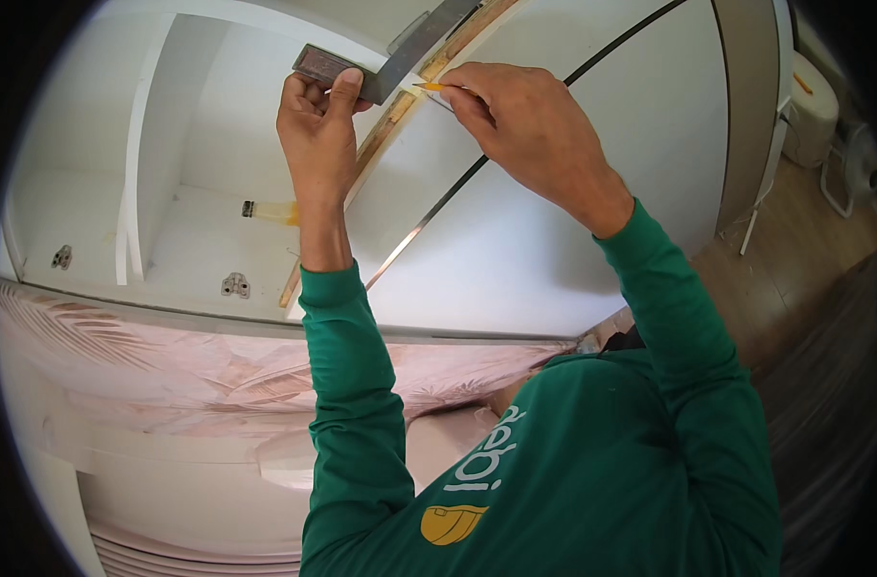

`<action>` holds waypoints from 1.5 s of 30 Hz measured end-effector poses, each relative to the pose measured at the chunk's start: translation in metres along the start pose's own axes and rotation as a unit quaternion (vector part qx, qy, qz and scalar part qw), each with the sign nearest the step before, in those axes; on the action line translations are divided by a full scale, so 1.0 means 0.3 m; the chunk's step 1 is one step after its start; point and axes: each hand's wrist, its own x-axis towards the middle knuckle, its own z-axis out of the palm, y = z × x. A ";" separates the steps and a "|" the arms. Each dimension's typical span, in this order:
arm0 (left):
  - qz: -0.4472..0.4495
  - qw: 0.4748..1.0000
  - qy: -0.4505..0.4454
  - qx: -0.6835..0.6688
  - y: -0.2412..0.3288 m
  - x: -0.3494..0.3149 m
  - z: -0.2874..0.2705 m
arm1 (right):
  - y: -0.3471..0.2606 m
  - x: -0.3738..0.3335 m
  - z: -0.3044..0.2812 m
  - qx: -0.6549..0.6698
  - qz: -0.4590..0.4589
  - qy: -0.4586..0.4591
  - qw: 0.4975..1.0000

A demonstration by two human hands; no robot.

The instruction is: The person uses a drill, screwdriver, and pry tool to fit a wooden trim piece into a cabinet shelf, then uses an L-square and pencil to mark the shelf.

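Observation:
My left hand [321, 135] grips the dark stock of a try square [424, 43], thumb on top. The square's grey metal blade slants up and to the right, over a white edge and a strip of bare wood [385, 130]. In my right hand [539, 139] is a yellow pencil [431, 87], pinched between thumb and fingers. Its tip is at the white edge beside the wooden strip, close to the square's blade. Part of the pencil is hidden inside my right hand.
Left of my hands lies an open white cabinet [150, 144] with dividers, metal hinge plates [235, 285] and a bottle with yellow contents [277, 213]. White panels [534, 231] with a dark strip spread under my right arm. A white cylindrical container [810, 111] stands at far right.

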 end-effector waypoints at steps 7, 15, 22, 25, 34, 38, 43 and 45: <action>0.004 1.000 -0.001 -0.009 -0.009 0.000 -0.007 | 0.001 0.003 0.005 -0.009 0.002 -0.002 1.000; 0.001 1.000 -0.005 0.009 0.013 -0.003 -0.008 | 0.007 0.024 0.036 -0.015 -0.020 -0.008 1.000; 0.016 1.000 -0.005 0.017 -0.021 -0.004 -0.024 | -0.016 0.028 0.013 -0.002 -0.043 -0.004 0.999; 0.009 1.000 -0.009 0.028 -0.015 0.008 -0.018 | -0.005 0.030 0.013 -0.004 -0.034 -0.002 0.999; 0.036 0.999 -0.019 0.020 -0.035 0.018 -0.028 | 0.023 0.012 0.040 -0.074 -0.069 0.015 0.995; 0.030 0.999 -0.024 0.028 -0.032 0.021 -0.033 | 0.022 0.013 0.040 -0.100 -0.075 0.028 0.992; 0.020 0.999 -0.024 0.035 -0.023 0.015 -0.031 | 0.023 0.009 0.042 -0.132 -0.082 0.029 0.987; 0.010 0.999 -0.036 0.038 -0.021 0.018 -0.036 | 0.025 0.009 0.040 -0.127 -0.088 0.037 0.987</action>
